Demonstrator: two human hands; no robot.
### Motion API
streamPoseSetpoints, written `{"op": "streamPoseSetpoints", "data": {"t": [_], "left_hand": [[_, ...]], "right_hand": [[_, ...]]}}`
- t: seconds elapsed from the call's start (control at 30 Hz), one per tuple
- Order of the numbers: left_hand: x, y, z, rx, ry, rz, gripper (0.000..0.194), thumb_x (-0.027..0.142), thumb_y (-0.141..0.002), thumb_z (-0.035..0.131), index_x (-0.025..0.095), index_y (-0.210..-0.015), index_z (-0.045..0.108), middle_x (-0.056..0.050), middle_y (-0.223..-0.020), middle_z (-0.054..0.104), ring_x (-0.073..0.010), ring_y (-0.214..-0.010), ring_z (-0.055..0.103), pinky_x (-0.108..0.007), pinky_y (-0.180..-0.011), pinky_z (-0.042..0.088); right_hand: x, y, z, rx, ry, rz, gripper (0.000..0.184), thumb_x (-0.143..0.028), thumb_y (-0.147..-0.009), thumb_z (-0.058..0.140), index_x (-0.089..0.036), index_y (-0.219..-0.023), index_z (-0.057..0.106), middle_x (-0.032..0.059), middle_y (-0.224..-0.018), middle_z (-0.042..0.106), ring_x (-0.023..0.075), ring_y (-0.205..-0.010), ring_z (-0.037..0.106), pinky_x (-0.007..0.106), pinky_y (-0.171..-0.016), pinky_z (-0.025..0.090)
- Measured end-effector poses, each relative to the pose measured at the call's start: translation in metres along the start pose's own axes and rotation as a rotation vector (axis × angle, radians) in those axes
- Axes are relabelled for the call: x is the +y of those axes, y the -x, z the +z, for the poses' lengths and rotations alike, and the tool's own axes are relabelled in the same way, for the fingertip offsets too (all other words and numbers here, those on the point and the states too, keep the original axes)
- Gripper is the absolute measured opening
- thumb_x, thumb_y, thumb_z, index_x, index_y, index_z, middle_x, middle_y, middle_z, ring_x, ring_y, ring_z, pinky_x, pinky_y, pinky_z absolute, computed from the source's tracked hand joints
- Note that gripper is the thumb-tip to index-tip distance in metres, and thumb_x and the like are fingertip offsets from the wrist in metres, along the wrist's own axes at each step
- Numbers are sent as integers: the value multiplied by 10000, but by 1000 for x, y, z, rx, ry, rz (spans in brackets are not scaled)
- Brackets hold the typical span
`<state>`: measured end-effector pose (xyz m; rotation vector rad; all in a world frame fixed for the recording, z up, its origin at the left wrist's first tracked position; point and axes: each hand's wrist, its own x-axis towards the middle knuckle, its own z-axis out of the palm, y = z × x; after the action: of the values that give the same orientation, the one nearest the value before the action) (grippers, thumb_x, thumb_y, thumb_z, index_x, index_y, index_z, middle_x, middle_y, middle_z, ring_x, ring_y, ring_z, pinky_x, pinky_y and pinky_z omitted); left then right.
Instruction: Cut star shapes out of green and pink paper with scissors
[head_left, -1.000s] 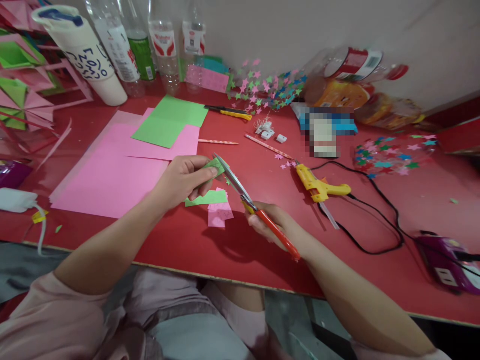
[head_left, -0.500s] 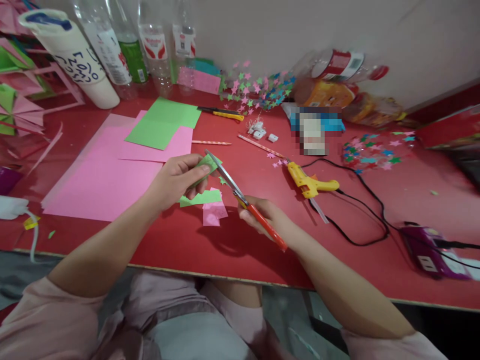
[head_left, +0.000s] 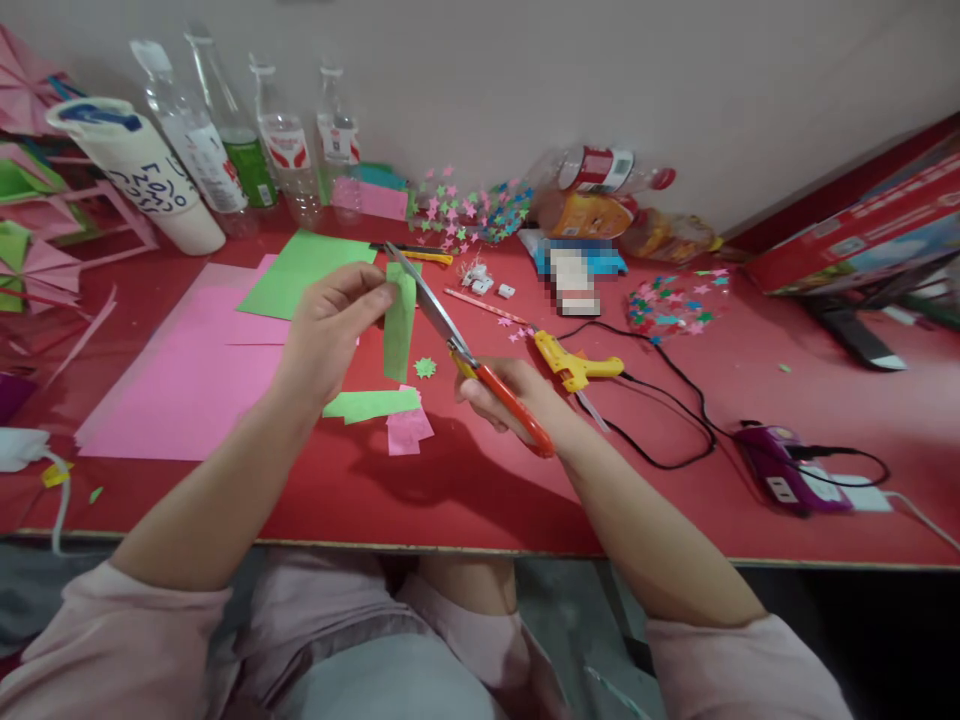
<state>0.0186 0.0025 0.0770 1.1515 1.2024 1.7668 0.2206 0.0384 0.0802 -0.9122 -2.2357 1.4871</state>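
Pinched in my left hand (head_left: 330, 325) is a strip of green paper (head_left: 399, 330), which hangs down from the fingertips. My right hand (head_left: 502, 390) is wrapped round the handles of red-handled scissors (head_left: 517, 408). Their blades point up and left, close beside the top of the strip; whether they touch it I cannot tell. On the table below lie a small spiky green paper piece (head_left: 425, 368), a flat green paper strip (head_left: 367, 405) and pink paper scraps (head_left: 409, 430).
Left of my hands lie pink sheets (head_left: 172, 370) and a green sheet (head_left: 300, 270). A yellow glue gun (head_left: 574, 362) with a black cord rests to the right, near a purple power block (head_left: 787, 465). Plastic bottles (head_left: 292, 160), a white tumbler (head_left: 142, 175) and star confetti (head_left: 457, 205) line the back.
The green strip now hangs down from my left fingers instead of lying along them. Both hands and the scissors have risen slightly. The view has turned to the right.
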Motion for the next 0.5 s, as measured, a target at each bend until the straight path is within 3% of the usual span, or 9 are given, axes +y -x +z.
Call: {"op": "streamPoseSetpoints", "data": {"t": [0.23, 0.5], "left_hand": [[-18, 16, 0, -42, 12, -123, 102, 226, -744, 593, 178, -677, 534, 49, -559, 501, -35, -468, 447, -173, -447, 381], [-24, 21, 4, -57, 36, -94, 171, 207, -772, 552, 181, -632, 458, 62, -516, 448, -37, -450, 425, -181, -434, 359]], "right_hand": [[28, 5, 12, -142, -133, 64, 512, -680, -768, 471, -169, -740, 477, -69, -504, 371, 73, -420, 361, 231, -423, 306], [40, 5, 19, -158, -229, 48, 514, -685, -783, 440, -174, -723, 456, -77, -480, 364, 60, -386, 334, 211, -373, 276]]}}
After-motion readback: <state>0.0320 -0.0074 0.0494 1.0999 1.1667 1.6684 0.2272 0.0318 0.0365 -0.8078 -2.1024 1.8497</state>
